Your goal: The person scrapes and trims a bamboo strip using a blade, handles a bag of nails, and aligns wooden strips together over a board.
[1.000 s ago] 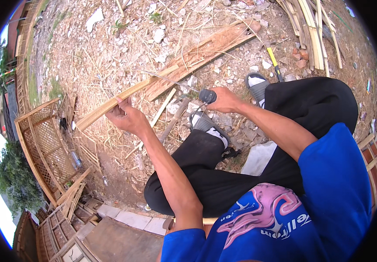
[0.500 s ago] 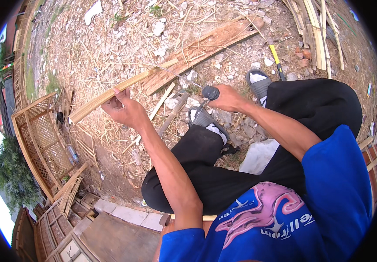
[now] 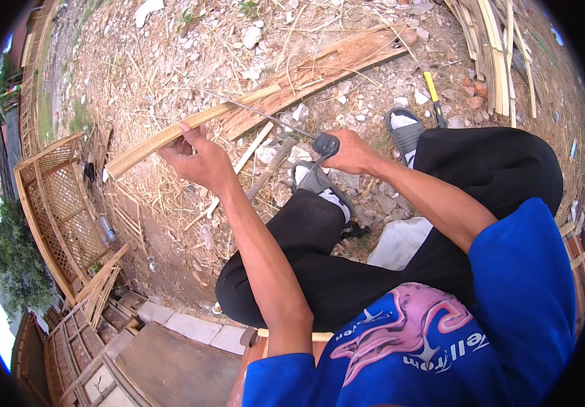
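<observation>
Since a second ago the left hand (image 3: 197, 159) has slid a little along the strip (image 3: 190, 129) and the knife (image 3: 275, 121) now lies nearer its top edge. The left hand's fingers curl round the strip from below, thumb on top; the right hand (image 3: 353, 152) is clenched on the knife's dark handle, just beside a sandal (image 3: 319, 184). The strip is pale, long and flat (slightly bowed), held above the littered ground (image 3: 170, 61), its far end reaching the broader plank (image 3: 319, 71) behind.

head cam | worn on head, faces down at lap and ground | close | single view
</observation>
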Available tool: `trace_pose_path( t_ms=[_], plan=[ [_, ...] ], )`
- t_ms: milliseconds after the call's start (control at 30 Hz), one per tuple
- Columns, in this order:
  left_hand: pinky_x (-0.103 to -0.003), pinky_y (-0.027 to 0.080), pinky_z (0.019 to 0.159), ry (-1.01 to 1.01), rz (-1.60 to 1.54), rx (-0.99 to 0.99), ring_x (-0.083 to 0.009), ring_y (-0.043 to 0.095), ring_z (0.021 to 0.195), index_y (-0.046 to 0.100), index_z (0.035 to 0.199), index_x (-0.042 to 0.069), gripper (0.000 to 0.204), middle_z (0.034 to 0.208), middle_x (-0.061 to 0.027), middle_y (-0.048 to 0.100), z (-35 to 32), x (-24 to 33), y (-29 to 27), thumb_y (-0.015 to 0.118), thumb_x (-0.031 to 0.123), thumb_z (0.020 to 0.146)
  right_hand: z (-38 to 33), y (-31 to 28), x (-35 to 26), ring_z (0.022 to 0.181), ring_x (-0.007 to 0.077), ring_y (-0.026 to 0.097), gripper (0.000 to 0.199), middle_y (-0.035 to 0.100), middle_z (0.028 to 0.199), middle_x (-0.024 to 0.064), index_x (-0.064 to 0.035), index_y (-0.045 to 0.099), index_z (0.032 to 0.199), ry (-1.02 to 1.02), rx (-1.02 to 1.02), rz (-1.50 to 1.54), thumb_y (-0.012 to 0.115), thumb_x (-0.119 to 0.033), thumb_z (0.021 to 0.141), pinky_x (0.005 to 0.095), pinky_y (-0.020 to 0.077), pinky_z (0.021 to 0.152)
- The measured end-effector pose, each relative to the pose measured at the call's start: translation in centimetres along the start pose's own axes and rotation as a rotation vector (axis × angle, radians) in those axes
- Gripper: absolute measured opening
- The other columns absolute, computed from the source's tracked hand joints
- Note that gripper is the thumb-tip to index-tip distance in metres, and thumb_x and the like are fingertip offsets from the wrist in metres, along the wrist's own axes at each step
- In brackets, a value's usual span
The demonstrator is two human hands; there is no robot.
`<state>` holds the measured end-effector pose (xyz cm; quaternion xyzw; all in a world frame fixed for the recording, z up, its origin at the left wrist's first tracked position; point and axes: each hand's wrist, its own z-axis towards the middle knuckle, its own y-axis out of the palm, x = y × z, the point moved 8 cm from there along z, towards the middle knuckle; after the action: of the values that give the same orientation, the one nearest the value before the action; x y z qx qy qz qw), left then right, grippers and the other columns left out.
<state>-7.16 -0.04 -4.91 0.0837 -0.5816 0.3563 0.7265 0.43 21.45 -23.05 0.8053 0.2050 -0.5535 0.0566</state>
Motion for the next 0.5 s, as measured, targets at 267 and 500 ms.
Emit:
trace_pose_path(
  t_ms=[267,500],
  plan=[
    [-0.035,0.063,0.080,-0.071,-0.017,0.099,-0.0242,0.062,0.096,0.039,0.122,-0.005,0.029,0.108,-0.0195,0.054,0.4,-3.4,-3.3,0.051,0.006,0.098,-0.1,3.3,1.3,0.080,0.0347,0.067,0.034,0.069,0.085,0.0213,0.0000,0.065,0.092,0.138,-0.031,0.070,0.069,-0.022,0.067,0.0388,0.0520,0.074],
    [-0.035,0.063,0.082,-0.033,-0.098,0.053,-0.0239,0.060,0.100,0.040,0.121,-0.006,0.031,0.109,-0.0204,0.054,0.2,-2.8,-2.7,0.055,0.009,0.097,0.2,1.7,-6.2,0.081,0.0373,0.066,0.037,0.068,0.085,0.0215,-0.0022,0.066,0.094,-0.029,0.006,-0.055,0.072,-0.025,0.066,0.0423,0.0516,0.075]
  ],
)
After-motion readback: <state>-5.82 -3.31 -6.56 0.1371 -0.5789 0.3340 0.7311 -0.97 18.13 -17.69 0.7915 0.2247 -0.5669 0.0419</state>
